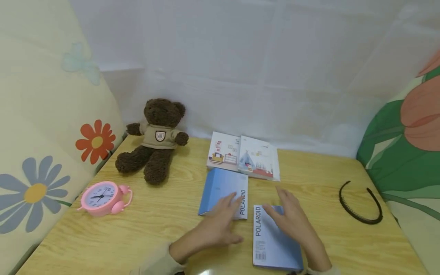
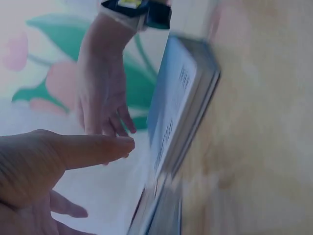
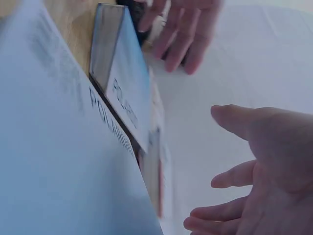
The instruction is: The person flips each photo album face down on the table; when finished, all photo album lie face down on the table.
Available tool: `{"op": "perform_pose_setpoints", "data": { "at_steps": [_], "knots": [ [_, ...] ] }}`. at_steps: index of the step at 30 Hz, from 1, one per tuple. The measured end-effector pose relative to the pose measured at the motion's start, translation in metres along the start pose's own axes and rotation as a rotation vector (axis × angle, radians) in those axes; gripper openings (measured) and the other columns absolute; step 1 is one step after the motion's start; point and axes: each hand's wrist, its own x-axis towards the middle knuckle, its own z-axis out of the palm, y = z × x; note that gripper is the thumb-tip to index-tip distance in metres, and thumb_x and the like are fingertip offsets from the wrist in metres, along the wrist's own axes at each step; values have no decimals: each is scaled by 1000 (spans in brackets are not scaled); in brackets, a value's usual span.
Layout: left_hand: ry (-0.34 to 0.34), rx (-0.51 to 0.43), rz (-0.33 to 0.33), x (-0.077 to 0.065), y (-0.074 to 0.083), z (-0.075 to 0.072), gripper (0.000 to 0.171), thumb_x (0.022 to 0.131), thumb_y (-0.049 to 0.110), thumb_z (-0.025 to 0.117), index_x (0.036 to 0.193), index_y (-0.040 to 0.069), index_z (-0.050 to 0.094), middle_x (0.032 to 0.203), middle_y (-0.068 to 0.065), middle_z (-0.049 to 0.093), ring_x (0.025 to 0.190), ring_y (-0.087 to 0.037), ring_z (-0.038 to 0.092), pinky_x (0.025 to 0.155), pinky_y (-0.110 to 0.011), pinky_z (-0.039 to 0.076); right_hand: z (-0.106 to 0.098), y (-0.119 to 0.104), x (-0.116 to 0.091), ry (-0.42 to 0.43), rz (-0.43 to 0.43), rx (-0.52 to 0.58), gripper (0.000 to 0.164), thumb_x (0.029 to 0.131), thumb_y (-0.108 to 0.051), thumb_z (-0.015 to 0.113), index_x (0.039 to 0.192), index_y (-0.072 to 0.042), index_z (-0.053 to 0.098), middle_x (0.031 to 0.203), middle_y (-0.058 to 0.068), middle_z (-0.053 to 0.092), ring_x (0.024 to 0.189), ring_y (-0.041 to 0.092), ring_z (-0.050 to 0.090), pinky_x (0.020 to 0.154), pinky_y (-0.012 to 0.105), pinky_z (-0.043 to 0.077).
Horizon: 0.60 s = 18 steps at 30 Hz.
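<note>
Two blue box-like books marked POLAROID lie on the table: the left blue book [image 1: 223, 185] and, nearer the front, the right blue book [image 1: 275, 250]. Over the lower right part of the left one hovers my left hand [image 1: 220, 225], fingers spread. My right hand [image 1: 293, 219] is above the upper right part of the other, thumb apart from the fingers. Both palms look empty in the wrist views, with my right hand [image 3: 279, 152] raised clear of the near book [image 3: 63, 152]. Just behind stand the picture-covered white books, one on the left [image 1: 223, 151] and one on the right [image 1: 258, 158], lying flat.
A brown teddy bear [image 1: 158, 135] in a beige sweater sits at the back left. In front of it is a pink alarm clock [image 1: 103, 198]. At the right lies a black headband [image 1: 366, 220]. A white cloth [image 1: 240, 68] hangs behind the table.
</note>
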Motion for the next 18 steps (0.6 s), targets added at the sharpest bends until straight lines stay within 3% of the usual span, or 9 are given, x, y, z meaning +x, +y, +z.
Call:
{"op": "perform_pose_setpoints", "data": {
  "at_steps": [4,9,13,18],
  "knots": [
    [119,-70,-114,7,-35,-18,122,60,24,95,154,-5,23,156,-32,21,142,-48,23,113,-59,26,23,-21,38,-78,-96,61,78,96,-37,64,153,4,29,154,29,30,142,46,27,114,61,23],
    [133,-179,-203,12,-68,-17,140,51,23,100,154,-9,11,155,-35,18,142,-48,23,115,-56,24,50,-37,69,-204,-83,9,87,96,-48,60,154,4,23,159,27,20,145,42,21,116,56,21],
    [126,-205,-215,15,-79,-6,144,48,23,100,155,-9,8,156,-32,21,141,-46,24,116,-55,23,63,-39,83,-200,-5,-29,91,94,-52,60,153,6,23,158,31,15,145,45,20,115,57,22],
    [133,-96,-198,18,-81,1,127,59,27,95,150,-15,18,152,-37,25,139,-52,24,113,-62,23,74,-43,90,-172,58,-15,95,90,-54,65,154,3,24,158,34,9,144,48,19,113,60,26]
  ]
}}
